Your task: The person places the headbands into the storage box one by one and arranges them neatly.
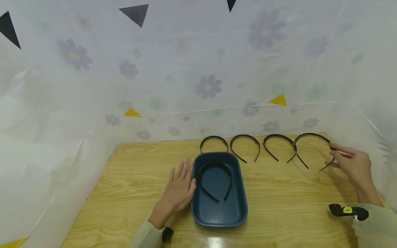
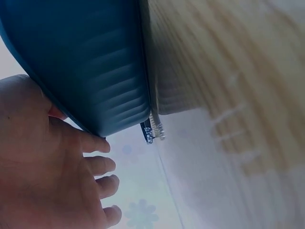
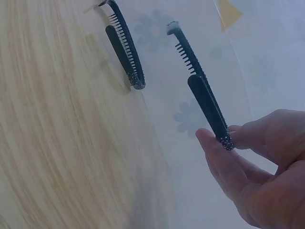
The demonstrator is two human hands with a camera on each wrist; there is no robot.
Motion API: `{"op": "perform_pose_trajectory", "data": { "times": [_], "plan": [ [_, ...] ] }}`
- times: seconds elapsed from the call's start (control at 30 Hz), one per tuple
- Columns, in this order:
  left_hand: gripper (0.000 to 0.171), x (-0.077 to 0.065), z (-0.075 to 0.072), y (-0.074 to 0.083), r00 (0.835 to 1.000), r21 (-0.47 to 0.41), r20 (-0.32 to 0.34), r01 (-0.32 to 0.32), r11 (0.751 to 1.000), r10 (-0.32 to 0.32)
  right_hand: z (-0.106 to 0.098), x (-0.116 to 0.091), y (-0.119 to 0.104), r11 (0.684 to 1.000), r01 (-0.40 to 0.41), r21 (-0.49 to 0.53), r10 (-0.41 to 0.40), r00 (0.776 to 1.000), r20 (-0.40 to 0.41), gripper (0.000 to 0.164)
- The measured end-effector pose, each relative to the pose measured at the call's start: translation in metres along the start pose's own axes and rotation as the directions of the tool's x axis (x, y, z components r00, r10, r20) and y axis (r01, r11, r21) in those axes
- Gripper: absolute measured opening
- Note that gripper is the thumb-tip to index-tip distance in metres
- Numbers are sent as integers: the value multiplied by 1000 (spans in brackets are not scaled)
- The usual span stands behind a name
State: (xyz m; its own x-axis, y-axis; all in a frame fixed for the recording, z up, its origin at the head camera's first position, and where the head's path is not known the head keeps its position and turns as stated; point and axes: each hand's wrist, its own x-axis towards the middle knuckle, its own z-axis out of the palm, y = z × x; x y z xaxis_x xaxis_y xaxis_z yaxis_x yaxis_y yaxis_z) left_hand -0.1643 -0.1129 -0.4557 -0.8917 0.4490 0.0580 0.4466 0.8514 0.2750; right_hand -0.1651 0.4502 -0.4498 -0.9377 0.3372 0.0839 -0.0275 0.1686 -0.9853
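Observation:
My left hand [image 1: 178, 191] lies along the left side of a dark blue plastic tub [image 1: 218, 223], its fingers straight; in the left wrist view they touch the tub's rim. Inside the tub rests a black toothed headband [image 1: 214, 163]. At the far right my right hand [image 1: 356, 167] pinches another black headband [image 1: 311, 135] by its right side between thumb and fingers. In the right wrist view this headband [image 3: 209, 102] is held up off the table, and sparkly bits show near the fingertips.
Behind the tub three more headbands lie in a row: one [image 1: 214, 137] partly hidden by the tub's rim, one [image 1: 245, 136] to its right, one [image 1: 277, 136] overlapped in view by the held one. A floral plastic sheet [image 1: 186, 69] encloses the wooden table [image 1: 133, 179].

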Motion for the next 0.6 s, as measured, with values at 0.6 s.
{"op": "perform_pose_trajectory", "data": {
  "times": [0.6],
  "plan": [
    [59, 1, 0, -1, 1000, -27, 5, 1, 1000, -1, 22, -1, -11, 988, 52, 142, -66, 993, 98, 33]
  ]
}}
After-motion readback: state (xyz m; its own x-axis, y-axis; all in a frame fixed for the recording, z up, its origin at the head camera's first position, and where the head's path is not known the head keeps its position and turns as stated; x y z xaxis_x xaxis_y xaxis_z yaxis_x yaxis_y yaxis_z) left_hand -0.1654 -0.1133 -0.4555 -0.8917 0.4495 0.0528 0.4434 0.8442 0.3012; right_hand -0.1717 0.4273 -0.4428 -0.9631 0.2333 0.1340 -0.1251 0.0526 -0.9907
